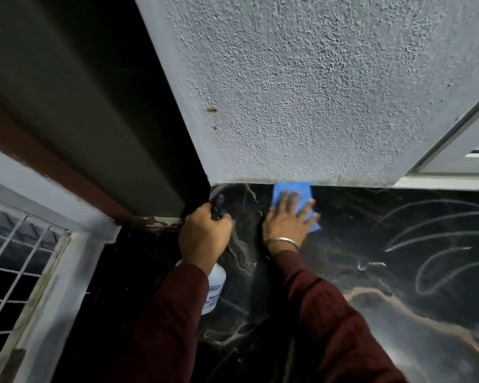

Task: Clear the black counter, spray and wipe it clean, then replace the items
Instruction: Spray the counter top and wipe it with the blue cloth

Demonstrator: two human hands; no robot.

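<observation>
The black marble counter [385, 272] with pale veins fills the lower right, and curved wet streaks cross its right part. My right hand [286, 219] lies flat with spread fingers on a blue cloth [292, 189], pressing it on the counter against the foot of the wall. My left hand [203, 236] grips the black trigger head of a white spray bottle [215, 288], held just left of the cloth near the counter's back left corner. The bottle's body hangs below my wrist, partly hidden by my dark red sleeve.
A rough white textured wall [302, 92] rises right behind the counter. A dark door or panel [89, 120] stands at the left, with a white-framed barred window [17, 258] below it. A white frame [459, 158] meets the counter at the far right.
</observation>
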